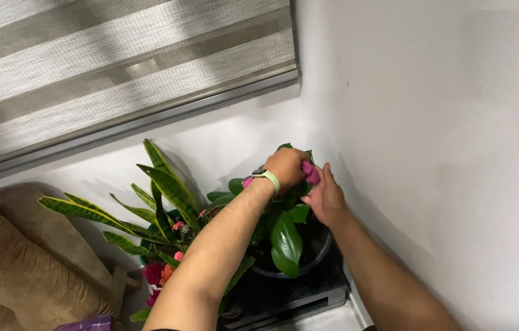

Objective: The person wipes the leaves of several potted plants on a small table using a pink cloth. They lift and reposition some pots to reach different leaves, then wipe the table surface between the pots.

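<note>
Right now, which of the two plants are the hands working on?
The broad-leaved plant in the dark round pot by the wall; both hands are in it. The striped, narrow-leaved plant stands untouched.

Leaves (286,238): glossy, smooth, waxy green. Cloth (310,173): soft pink fabric. Pot (318,254): dark, smooth plastic-like rim. Wall (443,122): matt white paint. Blind (118,67): woven striped fabric

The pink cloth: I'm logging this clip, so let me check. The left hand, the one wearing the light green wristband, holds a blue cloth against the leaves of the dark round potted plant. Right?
Not quite. The head view shows the cloth is pink, not blue. The left hand, with the light green wristband, does hold it against the leaves of the dark round potted plant.
</note>
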